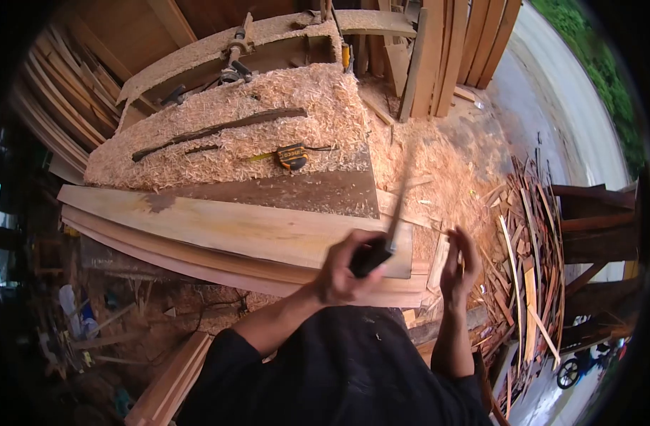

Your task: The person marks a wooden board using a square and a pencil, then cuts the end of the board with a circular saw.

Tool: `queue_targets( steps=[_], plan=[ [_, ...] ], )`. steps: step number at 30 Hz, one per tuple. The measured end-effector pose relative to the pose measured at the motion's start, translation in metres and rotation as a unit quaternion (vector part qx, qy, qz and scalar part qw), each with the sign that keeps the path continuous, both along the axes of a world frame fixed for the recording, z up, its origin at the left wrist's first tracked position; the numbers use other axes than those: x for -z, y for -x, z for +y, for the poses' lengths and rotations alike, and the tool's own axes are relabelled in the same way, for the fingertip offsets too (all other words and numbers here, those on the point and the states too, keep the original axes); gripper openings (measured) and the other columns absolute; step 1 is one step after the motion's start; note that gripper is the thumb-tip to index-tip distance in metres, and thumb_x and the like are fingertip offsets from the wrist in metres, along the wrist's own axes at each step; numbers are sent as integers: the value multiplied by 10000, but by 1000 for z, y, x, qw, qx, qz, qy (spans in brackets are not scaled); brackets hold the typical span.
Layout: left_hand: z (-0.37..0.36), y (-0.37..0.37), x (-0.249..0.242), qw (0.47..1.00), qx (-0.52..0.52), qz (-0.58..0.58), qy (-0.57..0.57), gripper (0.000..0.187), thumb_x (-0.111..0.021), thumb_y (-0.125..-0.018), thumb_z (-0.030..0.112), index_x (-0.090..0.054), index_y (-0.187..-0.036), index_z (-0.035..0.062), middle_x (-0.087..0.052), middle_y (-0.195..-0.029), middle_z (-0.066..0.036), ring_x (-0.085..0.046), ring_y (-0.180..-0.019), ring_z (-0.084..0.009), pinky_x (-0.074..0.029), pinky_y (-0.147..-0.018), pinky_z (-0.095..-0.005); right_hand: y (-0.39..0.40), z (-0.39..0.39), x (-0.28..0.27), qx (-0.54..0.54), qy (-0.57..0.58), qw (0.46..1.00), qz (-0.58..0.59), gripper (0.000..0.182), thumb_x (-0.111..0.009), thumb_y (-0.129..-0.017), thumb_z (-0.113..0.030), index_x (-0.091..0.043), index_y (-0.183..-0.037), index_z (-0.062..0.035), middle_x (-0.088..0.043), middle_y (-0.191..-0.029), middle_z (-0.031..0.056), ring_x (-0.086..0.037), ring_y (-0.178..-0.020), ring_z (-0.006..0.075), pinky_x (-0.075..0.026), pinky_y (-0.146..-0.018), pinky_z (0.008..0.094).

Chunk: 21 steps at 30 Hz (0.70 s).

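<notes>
My left hand (343,273) is closed round the black handle of a try square (372,256). Its thin metal blade rises away from me and blurs towards its far end. Apart from it, on the right, my right hand (458,270) is raised with its fingers stretched upward and slightly bent. A small yellowish spot shows at those fingers, too small to name. Below the square lies a pale wooden board (233,227), on top of several stacked boards. A black and yellow tape measure (292,156) rests on the shavings beyond the board.
Wood shavings (332,99) cover the workbench. A dark wood strip (218,133) lies on them, near a clamp-like metal fitting (236,60). Upright planks (460,57) stand at the back. Scrap sticks (531,263) are heaped at right, and more boards (62,99) lean at left.
</notes>
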<state>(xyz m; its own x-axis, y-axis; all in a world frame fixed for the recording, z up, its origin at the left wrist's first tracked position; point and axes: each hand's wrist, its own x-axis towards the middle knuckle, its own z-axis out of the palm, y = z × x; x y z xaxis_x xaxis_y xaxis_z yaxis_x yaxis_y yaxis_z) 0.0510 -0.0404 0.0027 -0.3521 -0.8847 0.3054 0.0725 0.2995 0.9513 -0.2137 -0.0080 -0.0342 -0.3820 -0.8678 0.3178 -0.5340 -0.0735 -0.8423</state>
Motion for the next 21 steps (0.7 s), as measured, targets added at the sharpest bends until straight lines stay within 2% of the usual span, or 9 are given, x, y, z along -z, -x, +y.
queue_targets(
  steps=[2,5,8,9,10,12,14,16,21],
  plan=[
    [-5,24,-8,989,108,18,-97,393,-708,-929,109,-569,-1282,10,-668,-963,-51,-637,-825,-113,-526,-748,-295,12,16,-18,5,77,976,203,524,-817,-877,-100,-614,-1351,-4,-682,-1307,164,-593,-1262,325,-505,-997,393],
    [-25,50,-22,922,324,10,-212,294,-651,-1005,112,-606,-1279,17,-703,-1039,-53,-662,-876,-115,-541,-784,-280,35,36,-61,-89,31,943,320,900,-956,-669,-393,-567,-1390,-20,-668,-1319,168,-585,-1193,390,-483,-971,488],
    [-40,78,4,814,418,86,-394,246,-623,-1024,113,-635,-1251,19,-704,-1052,-40,-658,-912,-110,-531,-837,-270,72,75,-44,-70,-174,977,100,585,-968,-694,-295,-685,-1110,4,-755,-915,117,-672,-739,219,-521,-699,337],
    [-57,88,12,836,465,-25,-290,257,-630,-1016,100,-647,-1260,20,-705,-1091,-38,-663,-972,-125,-524,-895,-276,76,85,-44,-55,-192,978,68,490,-939,-726,-269,-675,-1043,-4,-720,-870,102,-662,-753,215,-510,-699,336],
    [-76,97,48,810,495,-45,-312,327,-581,-1060,238,-654,-1304,33,-705,-1184,-70,-639,-1109,-164,-506,-981,-330,76,93,-43,-41,-208,977,33,401,-910,-757,-243,-666,-976,-13,-686,-825,87,-651,-766,211,-498,-699,335],
    [-128,117,78,907,394,-37,-142,772,-397,-1033,687,-573,-1431,49,-611,-1397,-159,-532,-1338,-261,-416,-1151,-430,83,106,-39,2,-209,978,22,304,-867,-812,-207,-666,-919,-5,-676,-765,76,-646,-748,184,-493,-682,319],
    [-173,119,90,849,377,-329,-168,1012,-419,-888,865,-541,-1456,36,-577,-1418,-161,-521,-1369,-295,-435,-1147,-454,90,129,-27,64,-183,979,65,274,-838,-861,-186,-686,-941,27,-725,-735,86,-655,-683,139,-504,-647,288],
    [-192,125,139,714,476,-462,-222,1026,-597,-828,840,-556,-1437,15,-601,-1405,-176,-557,-1334,-299,-474,-1104,-431,95,152,-13,120,-188,972,-78,215,-702,-950,-232,-634,-938,-28,-692,-786,76,-658,-685,184,-517,-683,313],
    [-178,118,136,662,551,-463,-210,935,-816,-772,668,-600,-1387,-2,-648,-1361,-203,-613,-1251,-318,-501,-1052,-401,103,181,8,231,-176,932,-214,253,-677,-1003,-286,-607,-1006,-43,-701,-795,85,-684,-708,168,-554,-696,304]
  ],
)
